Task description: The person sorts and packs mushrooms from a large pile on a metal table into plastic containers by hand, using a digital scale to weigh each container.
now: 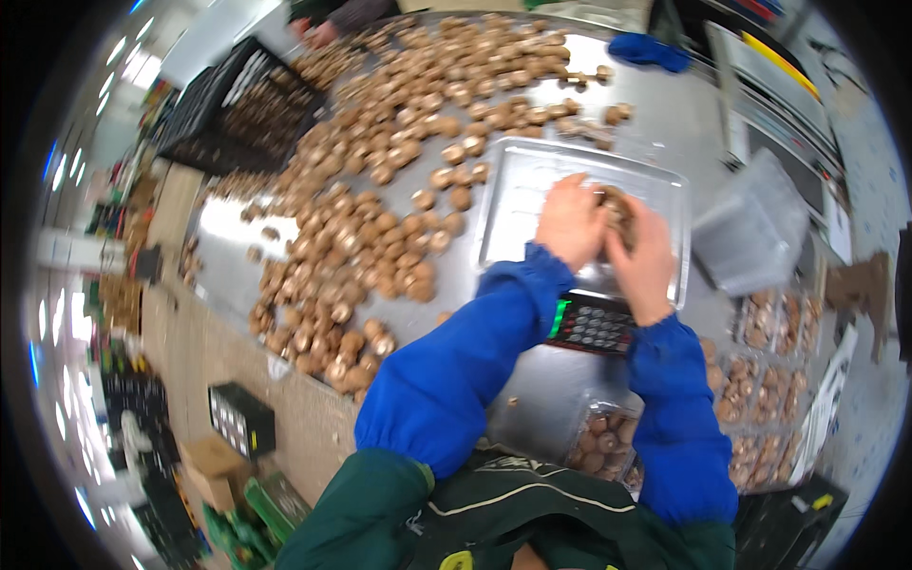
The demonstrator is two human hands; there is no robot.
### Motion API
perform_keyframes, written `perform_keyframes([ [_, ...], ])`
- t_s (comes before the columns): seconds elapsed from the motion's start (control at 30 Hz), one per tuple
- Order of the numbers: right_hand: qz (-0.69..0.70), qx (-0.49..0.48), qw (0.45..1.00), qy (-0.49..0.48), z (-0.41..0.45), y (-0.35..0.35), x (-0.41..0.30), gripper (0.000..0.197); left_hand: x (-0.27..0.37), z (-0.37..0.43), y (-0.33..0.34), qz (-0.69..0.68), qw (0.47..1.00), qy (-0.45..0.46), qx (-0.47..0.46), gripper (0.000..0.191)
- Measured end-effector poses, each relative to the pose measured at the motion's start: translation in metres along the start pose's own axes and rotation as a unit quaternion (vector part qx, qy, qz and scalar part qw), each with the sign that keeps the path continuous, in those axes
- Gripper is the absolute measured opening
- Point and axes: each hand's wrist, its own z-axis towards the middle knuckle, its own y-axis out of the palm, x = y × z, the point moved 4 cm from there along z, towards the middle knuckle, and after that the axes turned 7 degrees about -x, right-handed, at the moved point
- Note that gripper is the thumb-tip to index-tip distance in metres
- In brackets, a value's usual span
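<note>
Brown-capped mushrooms (616, 210) are cupped between my two hands above the steel tray (509, 214) of a weighing scale. My left hand (572, 221) presses against them from the left, its fingers blurred and partly hiding them. From the right, my right hand (647, 249) curls around the same mushrooms, thumb towards the left hand. How many are held cannot be made out. The scale's keypad (595, 326), with a green-lit display, sits below the tray between my blue sleeves. Left of the tray spreads a large heap of loose mushrooms (385, 235) on the metal table.
A black crate (235, 114) with mushrooms tilts at the upper left. Clear plastic punnets (748, 221) are stacked right of the tray. Filled packs (762, 388) stand at the lower right, another (605, 442) before me. A blue cloth item (648, 52) lies beyond; another person's hand (320, 33) is far left.
</note>
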Motion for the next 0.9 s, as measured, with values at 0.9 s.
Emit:
perform_keyframes([
  [0.9,-0.043,-0.090,0.988,-0.114,0.013,0.022,0.007,0.045,-0.015,0.003,-0.065,-0.068,0.997,-0.003,-0.039,0.043],
])
